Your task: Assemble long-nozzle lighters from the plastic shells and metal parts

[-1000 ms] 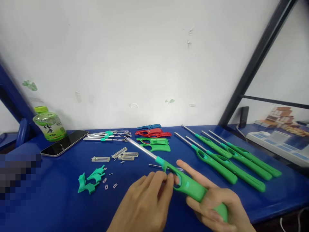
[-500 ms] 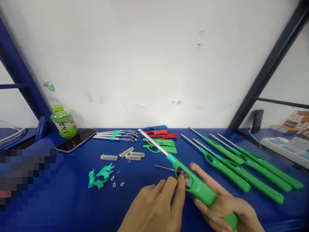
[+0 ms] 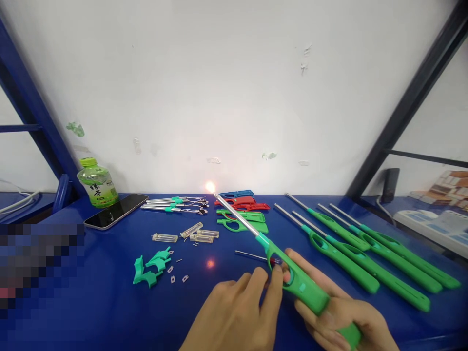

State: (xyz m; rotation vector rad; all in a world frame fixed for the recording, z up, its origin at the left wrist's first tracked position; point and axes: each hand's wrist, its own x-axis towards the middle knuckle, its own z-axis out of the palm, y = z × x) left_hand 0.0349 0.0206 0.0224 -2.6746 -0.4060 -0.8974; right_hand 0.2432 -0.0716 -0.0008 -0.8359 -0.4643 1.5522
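Note:
A green gas lighter (image 3: 298,275) with a long silver tube is held at a slant, its tip pointing up and left. A small orange flame (image 3: 210,186) burns just off the tip. My right hand (image 3: 343,312) is wrapped round the green handle, a fingertip showing at the trigger. My left hand (image 3: 237,307) is closed, its bent fingers at the lighter's trigger guard; part of their contact is hidden. Behind the guard lies a screwdriver (image 3: 250,255) with a dark red handle, partly covered.
Several finished-looking green lighters (image 3: 343,258) lie at right. Behind are coloured handle shells (image 3: 243,226) and metal tubes with wires (image 3: 171,208). Clear fuel tanks (image 3: 165,238), teal plastic pieces (image 3: 148,278) and tiny parts lie left. A phone (image 3: 117,211) and a bottle (image 3: 98,185) stand farther left.
A flame has appeared at the lighter's tip, with its orange reflection on the blue table. The lighter has shifted slightly right; both hands keep nearly the same pose.

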